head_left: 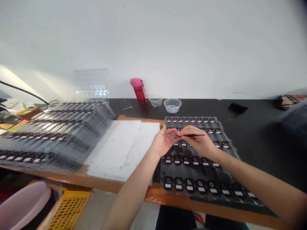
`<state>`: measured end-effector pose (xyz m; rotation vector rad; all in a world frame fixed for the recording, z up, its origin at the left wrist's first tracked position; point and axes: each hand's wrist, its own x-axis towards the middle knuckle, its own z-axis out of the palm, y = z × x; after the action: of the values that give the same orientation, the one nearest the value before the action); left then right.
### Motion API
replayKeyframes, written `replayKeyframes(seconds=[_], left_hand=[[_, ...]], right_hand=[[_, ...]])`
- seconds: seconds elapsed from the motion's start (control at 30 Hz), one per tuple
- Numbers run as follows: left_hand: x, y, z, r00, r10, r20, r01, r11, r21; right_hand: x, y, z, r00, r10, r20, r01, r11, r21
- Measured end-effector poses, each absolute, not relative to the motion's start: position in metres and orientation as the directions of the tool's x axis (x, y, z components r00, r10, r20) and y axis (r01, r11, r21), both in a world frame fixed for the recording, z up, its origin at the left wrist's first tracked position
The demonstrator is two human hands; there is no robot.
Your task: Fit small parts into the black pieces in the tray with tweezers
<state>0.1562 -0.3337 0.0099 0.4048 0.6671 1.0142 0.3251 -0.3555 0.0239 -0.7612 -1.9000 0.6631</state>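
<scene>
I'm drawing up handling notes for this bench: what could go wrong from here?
The tiny clear pieces in the open left hand could spill onto the tray if it tilts. The slim dark tool in the right hand, reaching toward that palm, might flick pieces away.

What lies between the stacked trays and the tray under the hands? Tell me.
In the head view, white sheets lie between the stacked trays and that tray; the left forearm crosses over the sheets.
</scene>
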Motion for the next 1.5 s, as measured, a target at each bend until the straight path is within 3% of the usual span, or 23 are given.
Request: replayKeyframes(seconds=[0.47,0.63,0.83,1.3,1.5], left_hand=[[0.1606,-0.3368,0.0073,0.363,0.879,-0.31,-0.621,0.476,0.623],[0.1608,-0.3388,0.0082,0.372,0.853,-0.366,-0.531,0.519,0.669],[0.1624,-0.3418,0.0104,0.38,0.86,-0.341,-0.497,0.501,0.709],[0.1622,-0.3433,0.0086,0.364,0.875,-0.32,-0.427,0.462,0.777],[0.1581,-0.3388,0.0063,0.268,0.928,-0.26,-0.285,0.334,0.898]], right_hand=[[0.3273,-0.3563,0.0258,-0.289,0.777,0.56,0.258,0.626,-0.735],[0.326,-0.3553,0.0207,-0.143,0.888,0.437,0.029,0.445,-0.895],[0.3248,-0.3563,0.0197,-0.116,0.923,0.367,-0.144,0.35,-0.926],[0.3307,-0.358,0.0213,-0.208,0.849,0.486,0.042,0.504,-0.863],[0.3311,-0.3601,0.0216,-0.129,0.909,0.397,-0.098,0.386,-0.917]])
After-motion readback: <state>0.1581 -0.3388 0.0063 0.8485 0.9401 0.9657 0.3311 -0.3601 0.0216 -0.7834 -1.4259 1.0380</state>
